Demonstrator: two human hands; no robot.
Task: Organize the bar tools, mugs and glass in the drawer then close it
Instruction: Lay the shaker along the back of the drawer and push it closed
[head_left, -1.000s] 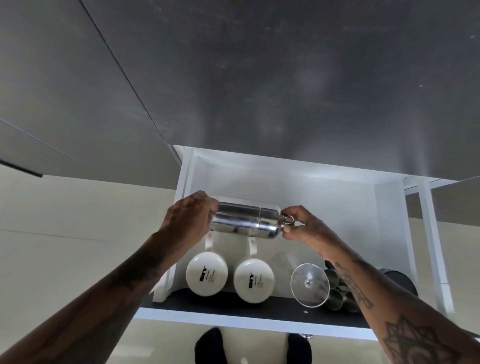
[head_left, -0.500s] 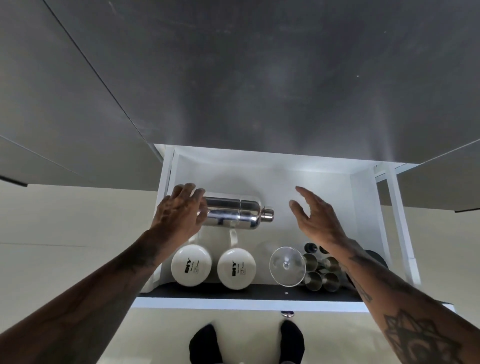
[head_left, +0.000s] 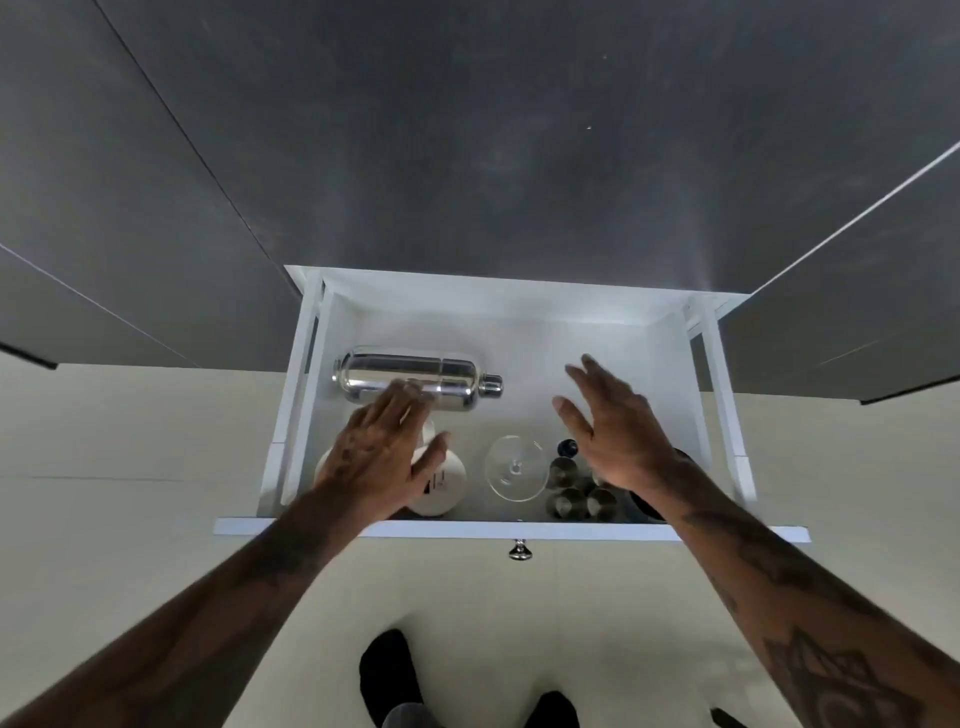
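Steel shaker (head_left: 415, 378) lies sideways in white drawer (head_left: 498, 530).

Two bare forearms, both tattooed, reach up from the lower corners of the frame toward 12 o'clock. The left hand (head_left: 382, 457) is seen palm down, fingers loosely spread and pointing to 1 o'clock, thumb out toward 3 o'clock, gripping nothing. The right hand (head_left: 621, 434) is likewise spread and empty, fingers angled to 11 o'clock. The hands are well apart. Two dark-socked feet (head_left: 387, 670) show at 6 o'clock.
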